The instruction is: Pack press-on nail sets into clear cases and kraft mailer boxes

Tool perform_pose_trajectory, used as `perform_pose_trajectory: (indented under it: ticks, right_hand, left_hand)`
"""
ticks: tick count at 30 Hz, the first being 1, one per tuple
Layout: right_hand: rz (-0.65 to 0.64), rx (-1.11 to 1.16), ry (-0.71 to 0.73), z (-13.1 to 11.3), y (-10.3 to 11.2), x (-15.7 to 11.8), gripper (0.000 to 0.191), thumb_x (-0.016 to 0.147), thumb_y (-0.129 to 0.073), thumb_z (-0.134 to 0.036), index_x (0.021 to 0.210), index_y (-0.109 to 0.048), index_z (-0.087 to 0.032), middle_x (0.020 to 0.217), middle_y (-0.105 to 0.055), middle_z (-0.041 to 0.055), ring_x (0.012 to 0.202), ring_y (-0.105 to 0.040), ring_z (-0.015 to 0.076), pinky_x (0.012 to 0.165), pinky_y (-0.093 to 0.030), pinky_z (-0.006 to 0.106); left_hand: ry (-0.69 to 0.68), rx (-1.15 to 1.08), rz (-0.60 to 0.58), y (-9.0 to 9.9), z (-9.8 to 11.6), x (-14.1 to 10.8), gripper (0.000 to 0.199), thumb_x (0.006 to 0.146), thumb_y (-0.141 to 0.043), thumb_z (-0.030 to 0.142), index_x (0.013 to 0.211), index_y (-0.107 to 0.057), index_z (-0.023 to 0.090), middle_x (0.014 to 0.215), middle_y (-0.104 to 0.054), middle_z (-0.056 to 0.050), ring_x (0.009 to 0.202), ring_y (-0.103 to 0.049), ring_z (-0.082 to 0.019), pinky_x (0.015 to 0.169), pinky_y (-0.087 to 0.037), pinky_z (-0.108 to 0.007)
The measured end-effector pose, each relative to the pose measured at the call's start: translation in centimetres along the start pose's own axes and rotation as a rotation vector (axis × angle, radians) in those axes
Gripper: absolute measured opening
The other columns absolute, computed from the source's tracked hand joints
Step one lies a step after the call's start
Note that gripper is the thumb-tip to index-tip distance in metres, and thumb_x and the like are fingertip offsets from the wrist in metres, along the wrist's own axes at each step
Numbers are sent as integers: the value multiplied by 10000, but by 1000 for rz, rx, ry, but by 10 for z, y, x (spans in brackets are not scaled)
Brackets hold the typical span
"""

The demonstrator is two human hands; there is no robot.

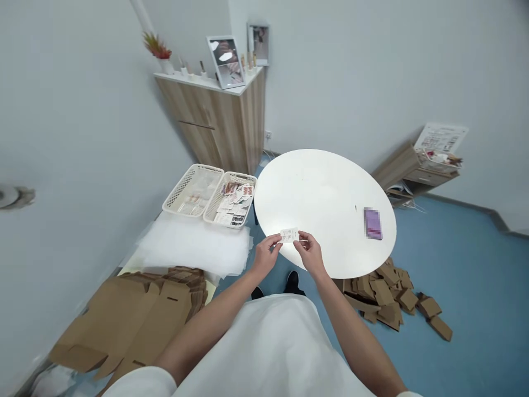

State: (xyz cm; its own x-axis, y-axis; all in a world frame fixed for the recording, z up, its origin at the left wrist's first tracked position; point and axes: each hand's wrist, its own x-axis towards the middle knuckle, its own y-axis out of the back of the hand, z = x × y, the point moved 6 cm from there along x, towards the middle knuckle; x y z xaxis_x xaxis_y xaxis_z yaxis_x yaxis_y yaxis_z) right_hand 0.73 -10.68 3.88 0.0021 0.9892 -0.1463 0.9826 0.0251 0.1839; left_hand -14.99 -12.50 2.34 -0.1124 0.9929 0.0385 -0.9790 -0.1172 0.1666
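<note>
Between my two hands is a small white card [289, 235] with lines of print, held over the near left edge of the white oval table [318, 187]. My left hand [266, 255] pinches its left side. On the right side, my right hand [309, 251] grips it with thumb and fingers. The print is too small to read. To the left of my hands, a white basket [209, 212] holds many small printed cards and packets. Beside it, another white basket [169, 201] contains clear plastic bags and small items.
A purple box [373, 223], blurred, lies at the table's right. Flat brown cardboard [136, 320] and white foam sheets [190, 242] are stacked at left. Small brown boxes [382, 292] are heaped on the floor at right. A wooden cabinet [223, 121] stands behind the baskets.
</note>
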Motion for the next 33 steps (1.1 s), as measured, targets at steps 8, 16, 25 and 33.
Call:
perform_pose_trajectory:
  ticks: [8,16,25,33]
  right_hand:
    - [74,-199,71,2,78,14,366,700,-563,-428,1001,-618,-228,978,-564,70,780,-530,159,692,-468,321]
    - [-45,-16,48,24,123,39,365,704,-579,-383,1045,-601,-255,1075,-546,65,863,-533,164,722,-459,313]
    - [-99,165,-2,45,155,66,364,703,-594,-372,1042,-603,-239,1054,-593,68,867,-550,171,767,-445,329]
    - [-113,181,-88,51,186,90,373,724,-565,-391,1052,-592,-215,950,-614,54,794,-554,148,767,-432,326]
  left_hand:
    - [146,-120,-183,-65,15,30,290,726,-567,384,895,-639,160,792,-669,-52,740,-613,-170,727,-499,-322]
    - [433,-362,-138,-110,7,48,414,626,-677,402,922,-633,117,636,-628,-33,615,-590,-121,674,-501,-309]
    - [494,-396,-153,-151,8,63,385,624,-680,397,891,-657,121,619,-599,-21,583,-541,-89,623,-458,-256]
    - [518,-333,-183,-184,7,68,353,658,-652,391,894,-659,128,642,-599,-25,610,-537,-98,650,-449,-269]
